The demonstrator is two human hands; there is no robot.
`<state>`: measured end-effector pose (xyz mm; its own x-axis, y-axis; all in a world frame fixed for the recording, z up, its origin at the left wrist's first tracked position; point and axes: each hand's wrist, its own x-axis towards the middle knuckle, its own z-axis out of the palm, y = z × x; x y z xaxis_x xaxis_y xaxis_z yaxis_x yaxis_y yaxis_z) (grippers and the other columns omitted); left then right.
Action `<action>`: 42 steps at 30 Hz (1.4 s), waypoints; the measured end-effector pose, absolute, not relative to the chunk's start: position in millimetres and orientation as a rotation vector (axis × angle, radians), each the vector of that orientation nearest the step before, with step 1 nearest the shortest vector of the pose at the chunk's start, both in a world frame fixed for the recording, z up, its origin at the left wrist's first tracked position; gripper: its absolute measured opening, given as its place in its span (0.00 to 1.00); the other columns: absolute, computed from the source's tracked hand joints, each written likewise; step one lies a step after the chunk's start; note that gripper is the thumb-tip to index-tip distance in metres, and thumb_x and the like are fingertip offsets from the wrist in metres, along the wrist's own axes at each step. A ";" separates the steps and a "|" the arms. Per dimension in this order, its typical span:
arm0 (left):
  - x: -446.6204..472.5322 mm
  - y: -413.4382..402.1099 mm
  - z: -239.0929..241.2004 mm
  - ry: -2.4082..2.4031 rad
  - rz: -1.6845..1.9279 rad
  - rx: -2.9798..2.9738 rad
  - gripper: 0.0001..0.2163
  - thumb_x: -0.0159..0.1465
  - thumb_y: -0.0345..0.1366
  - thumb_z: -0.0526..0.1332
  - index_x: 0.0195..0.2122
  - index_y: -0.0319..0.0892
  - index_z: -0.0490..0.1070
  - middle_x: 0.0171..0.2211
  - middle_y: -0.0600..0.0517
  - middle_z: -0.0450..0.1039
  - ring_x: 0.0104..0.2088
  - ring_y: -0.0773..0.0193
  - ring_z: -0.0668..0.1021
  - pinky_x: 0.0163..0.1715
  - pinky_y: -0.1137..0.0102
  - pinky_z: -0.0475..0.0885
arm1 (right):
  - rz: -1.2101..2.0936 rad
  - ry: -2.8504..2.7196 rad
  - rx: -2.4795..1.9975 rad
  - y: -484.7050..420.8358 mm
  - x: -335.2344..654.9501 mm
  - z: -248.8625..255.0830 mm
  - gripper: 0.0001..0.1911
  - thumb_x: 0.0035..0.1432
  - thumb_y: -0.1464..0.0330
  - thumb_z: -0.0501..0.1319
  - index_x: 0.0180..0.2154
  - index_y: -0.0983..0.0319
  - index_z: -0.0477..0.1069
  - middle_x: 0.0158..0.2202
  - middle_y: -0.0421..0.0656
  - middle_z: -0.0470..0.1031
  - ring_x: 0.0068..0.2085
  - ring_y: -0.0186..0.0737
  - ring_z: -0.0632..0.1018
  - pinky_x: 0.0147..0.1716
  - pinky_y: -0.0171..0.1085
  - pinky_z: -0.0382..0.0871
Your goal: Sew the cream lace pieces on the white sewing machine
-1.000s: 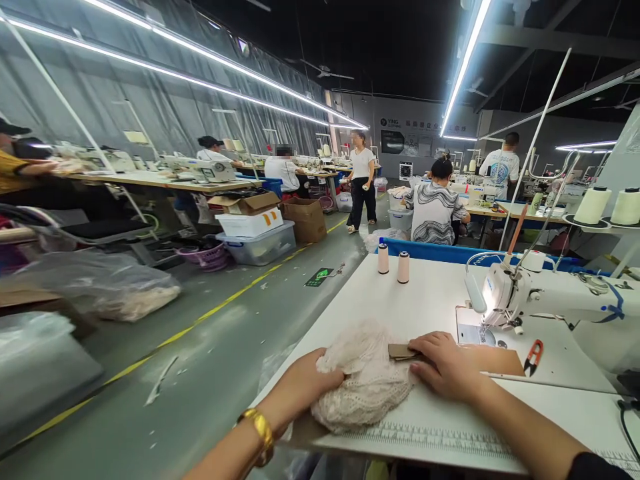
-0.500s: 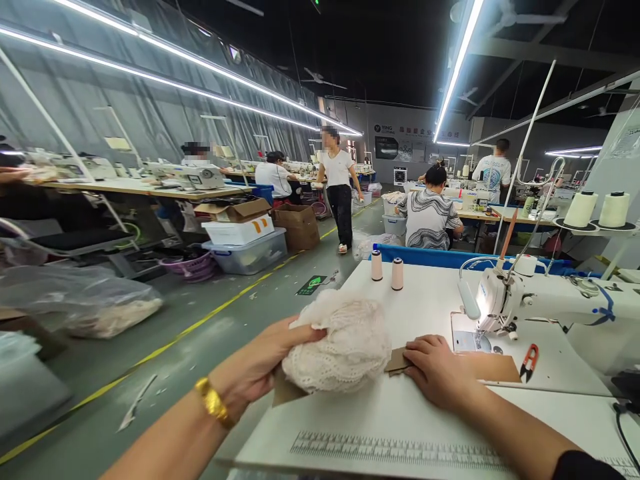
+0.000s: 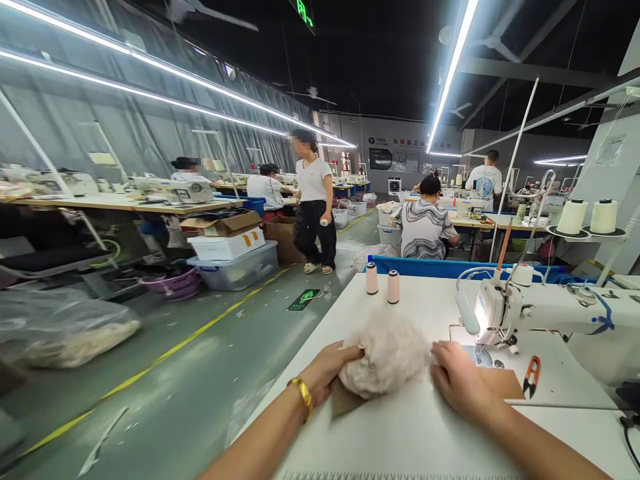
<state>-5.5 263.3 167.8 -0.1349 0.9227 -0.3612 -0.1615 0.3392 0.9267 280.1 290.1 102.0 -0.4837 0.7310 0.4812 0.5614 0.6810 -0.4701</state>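
A bundle of cream lace fabric (image 3: pixel 385 357) lies on the white sewing table (image 3: pixel 425 427) in front of me. My left hand (image 3: pixel 327 370), with a gold bangle on the wrist, grips the bundle's left side together with a brown card piece (image 3: pixel 345 402) under it. My right hand (image 3: pixel 457 380) rests curled against the bundle's right side, on another brown card (image 3: pixel 503 385). The sewing machine (image 3: pixel 545 317) stands just right of my hands, its lamp lit.
Two thread spools (image 3: pixel 381 282) stand at the table's far edge. Red snips (image 3: pixel 531 375) lie by the machine. A person in a white top (image 3: pixel 314 200) walks up the aisle; others sit sewing. Boxes and bins (image 3: pixel 230 250) line the left side, with a bagged fabric pile (image 3: pixel 60 327).
My left hand has set the lace bundle down again nearer the machine. My right hand has stayed beside it. The walking person has come closer along the aisle.
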 end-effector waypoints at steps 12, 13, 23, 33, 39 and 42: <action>-39.2 266.9 172.0 2.099 0.983 1.390 0.18 0.65 0.35 0.68 0.54 0.39 0.70 0.51 0.44 0.76 0.50 0.51 0.79 0.53 0.51 0.75 | 0.528 -2.260 -0.878 271.3 238.0 130.2 0.23 0.65 0.73 0.60 0.61 0.62 0.71 0.58 0.55 0.74 0.59 0.54 0.75 0.60 0.52 0.74; -40.2 261.8 174.7 2.123 1.027 1.479 0.21 0.65 0.37 0.66 0.58 0.38 0.68 0.54 0.41 0.74 0.54 0.47 0.77 0.56 0.49 0.72 | 0.539 -2.266 -0.877 272.6 231.8 129.4 0.23 0.64 0.74 0.61 0.60 0.63 0.71 0.58 0.56 0.74 0.60 0.56 0.75 0.60 0.54 0.74; 8.5 232.8 178.1 1.690 0.828 2.277 0.12 0.61 0.38 0.62 0.44 0.45 0.79 0.32 0.48 0.79 0.40 0.49 0.77 0.49 0.51 0.69 | 0.564 -2.205 -0.857 267.1 243.0 114.6 0.25 0.66 0.72 0.61 0.63 0.60 0.67 0.61 0.57 0.70 0.63 0.57 0.71 0.64 0.59 0.69; 29.0 237.3 237.5 1.544 1.145 1.744 0.15 0.61 0.52 0.64 0.31 0.45 0.70 0.31 0.54 0.72 0.33 0.60 0.73 0.36 0.65 0.68 | 0.776 -1.985 -0.957 208.7 329.5 120.2 0.11 0.70 0.65 0.57 0.51 0.57 0.73 0.52 0.50 0.77 0.54 0.52 0.77 0.54 0.53 0.73; 106.5 193.4 259.9 1.224 1.164 1.331 0.19 0.54 0.54 0.70 0.32 0.44 0.70 0.28 0.55 0.72 0.28 0.64 0.73 0.26 0.71 0.70 | 1.470 -1.559 -0.829 188.4 335.1 136.8 0.37 0.59 0.43 0.67 0.61 0.56 0.70 0.68 0.53 0.68 0.68 0.56 0.68 0.65 0.54 0.60; 145.1 164.9 243.9 1.099 1.157 1.188 0.16 0.52 0.49 0.73 0.31 0.44 0.71 0.29 0.54 0.74 0.31 0.62 0.77 0.32 0.69 0.76 | 1.745 -1.262 -0.569 173.5 335.3 142.1 0.45 0.50 0.38 0.70 0.61 0.57 0.70 0.62 0.52 0.75 0.66 0.56 0.71 0.63 0.53 0.60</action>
